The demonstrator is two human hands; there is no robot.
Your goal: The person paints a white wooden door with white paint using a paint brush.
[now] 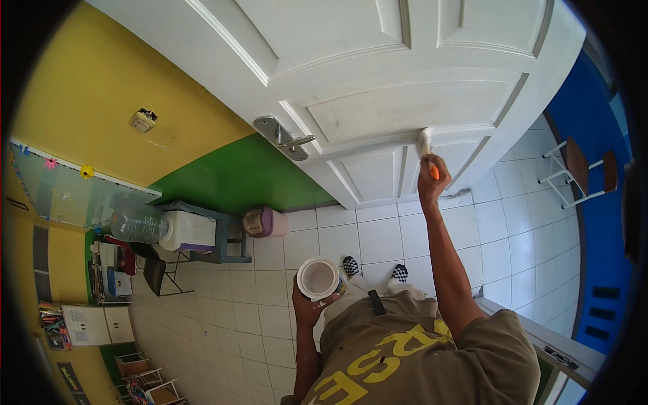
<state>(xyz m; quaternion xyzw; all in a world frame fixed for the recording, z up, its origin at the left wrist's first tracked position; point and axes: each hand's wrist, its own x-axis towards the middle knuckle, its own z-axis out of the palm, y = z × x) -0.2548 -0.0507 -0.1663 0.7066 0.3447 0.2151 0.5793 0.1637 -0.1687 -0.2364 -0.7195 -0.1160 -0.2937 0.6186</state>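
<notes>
My right hand (434,177) is closed around the orange handle of a paintbrush (424,143). The brush's white-coated bristles touch the white panelled door (378,143), on the rail just below its wide middle panel. That panel shows greyish smudges. Down in front of my body, my left hand (312,307) grips an open paint can (318,278) from its side and underneath. White paint coats the can's inner wall and rim, and white specks mark my fingers. A metal lever handle (290,140) sits on the door's left side.
A green and yellow wall (202,135) stands left of the door, with a loose switch box (143,120). A purple-and-pink bin (260,222) and a water dispenser with a clear bottle (140,223) stand along it. A wooden chair (577,169) is at the right on the white-tiled floor (378,237).
</notes>
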